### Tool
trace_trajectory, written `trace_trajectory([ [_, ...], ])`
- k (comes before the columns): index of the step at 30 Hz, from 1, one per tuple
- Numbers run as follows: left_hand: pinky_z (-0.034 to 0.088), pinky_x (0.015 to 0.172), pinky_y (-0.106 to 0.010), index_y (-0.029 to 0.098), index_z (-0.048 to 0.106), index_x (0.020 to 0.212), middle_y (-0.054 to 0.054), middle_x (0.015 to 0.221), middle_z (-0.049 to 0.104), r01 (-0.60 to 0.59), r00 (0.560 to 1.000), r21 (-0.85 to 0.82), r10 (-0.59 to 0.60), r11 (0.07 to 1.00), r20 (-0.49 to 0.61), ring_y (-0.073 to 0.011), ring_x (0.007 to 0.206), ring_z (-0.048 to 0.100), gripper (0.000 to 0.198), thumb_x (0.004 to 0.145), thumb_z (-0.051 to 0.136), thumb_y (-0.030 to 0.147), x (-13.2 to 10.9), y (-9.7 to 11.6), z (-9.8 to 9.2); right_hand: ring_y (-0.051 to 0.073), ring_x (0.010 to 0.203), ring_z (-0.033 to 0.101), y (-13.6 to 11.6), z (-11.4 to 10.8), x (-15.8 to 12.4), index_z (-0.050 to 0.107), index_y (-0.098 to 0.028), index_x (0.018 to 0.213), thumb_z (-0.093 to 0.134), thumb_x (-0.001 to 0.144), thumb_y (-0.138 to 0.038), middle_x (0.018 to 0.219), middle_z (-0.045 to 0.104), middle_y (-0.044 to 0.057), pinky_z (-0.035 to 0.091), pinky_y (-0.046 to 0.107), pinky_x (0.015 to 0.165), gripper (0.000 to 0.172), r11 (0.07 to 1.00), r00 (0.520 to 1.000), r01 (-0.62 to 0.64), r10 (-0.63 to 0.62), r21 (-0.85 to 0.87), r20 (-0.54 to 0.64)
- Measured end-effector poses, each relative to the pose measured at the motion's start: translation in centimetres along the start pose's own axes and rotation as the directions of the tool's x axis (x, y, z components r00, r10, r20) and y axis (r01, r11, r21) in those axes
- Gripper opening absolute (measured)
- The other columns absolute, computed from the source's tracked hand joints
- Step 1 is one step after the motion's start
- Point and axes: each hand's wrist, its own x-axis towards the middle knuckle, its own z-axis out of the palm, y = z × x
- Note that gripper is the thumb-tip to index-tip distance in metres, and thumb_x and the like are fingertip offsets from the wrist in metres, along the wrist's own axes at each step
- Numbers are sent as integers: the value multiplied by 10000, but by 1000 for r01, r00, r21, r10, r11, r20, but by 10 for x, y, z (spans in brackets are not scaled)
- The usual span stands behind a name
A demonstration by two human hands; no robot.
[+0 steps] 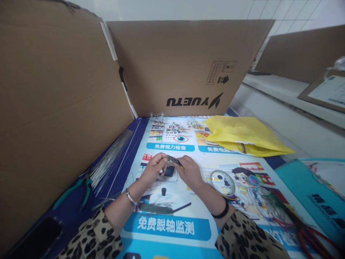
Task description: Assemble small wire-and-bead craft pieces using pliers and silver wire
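In the middle of the printed sheet, my right hand (191, 174) is closed around small pliers (173, 159) with dark jaws and a bit of yellow at the handle. The jaws point left and reach my left hand (156, 167). Its fingers are pinched together at the jaw tips on what looks like thin wire, mostly hidden by the fingers. A faint strand curves below the two hands. Under my wrists, a bundle of short dark wires (156, 208) lies on the sheet.
Cardboard walls (188, 54) stand behind and at left. Long silvery wires (111, 158) and teal-handled pliers (86, 187) lie left, near a dark phone-like object (37, 237). Right are a tape roll (222, 182), a yellow bag (242, 133), red-handled scissors (304, 226) and a teal pouch (309, 194).
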Motion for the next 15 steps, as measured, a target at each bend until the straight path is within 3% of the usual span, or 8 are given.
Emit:
trace_trajectory([
  [5, 273, 399, -171, 187, 464, 752, 83, 456, 429, -4, 1000, 15, 4, 1000, 9, -51, 373, 350, 212, 810, 523, 382, 1, -2, -1, 181, 768, 538, 0, -2, 1, 604, -193, 820, 483, 858, -303, 769, 583, 53, 406, 264, 686, 168, 999, 1000, -7, 8, -33, 20],
  [15, 262, 404, -173, 189, 470, 764, 86, 454, 418, -43, 999, 66, 42, 997, 15, -50, 368, 320, 192, 838, 485, 365, 1, -4, -2, 163, 760, 578, 3, 1, 2, 609, -180, 842, 478, 859, -309, 786, 618, 46, 422, 251, 679, 184, 992, 992, -51, 37, 115, 117],
])
